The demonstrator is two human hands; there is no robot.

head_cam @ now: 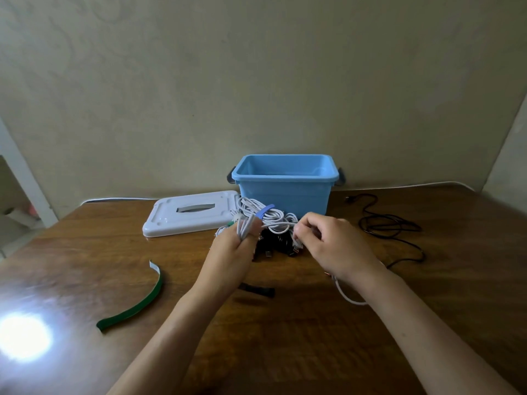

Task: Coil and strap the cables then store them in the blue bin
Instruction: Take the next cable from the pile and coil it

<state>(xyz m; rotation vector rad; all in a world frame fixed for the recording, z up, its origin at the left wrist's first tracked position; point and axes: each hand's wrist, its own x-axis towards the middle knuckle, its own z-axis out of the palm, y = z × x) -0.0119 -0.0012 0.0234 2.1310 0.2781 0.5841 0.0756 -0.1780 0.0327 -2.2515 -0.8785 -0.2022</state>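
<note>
Head view: we hold the white cable (265, 219) loops in our left hand (235, 252) while our right hand (328, 240) pinches its free run, the blue bin (285, 192) open at twelve o'clock, just beyond both hands.

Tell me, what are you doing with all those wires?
A person is winding a white cable into loops. The left hand holds the loops wrapped around its fingers, and the right hand pinches the cable next to them. A blue strap sits on a white bundle just behind. The blue bin stands open at the back with no cable showing inside, its white lid lying beside it. A loose black cable and a green strap wait on the table.
</note>
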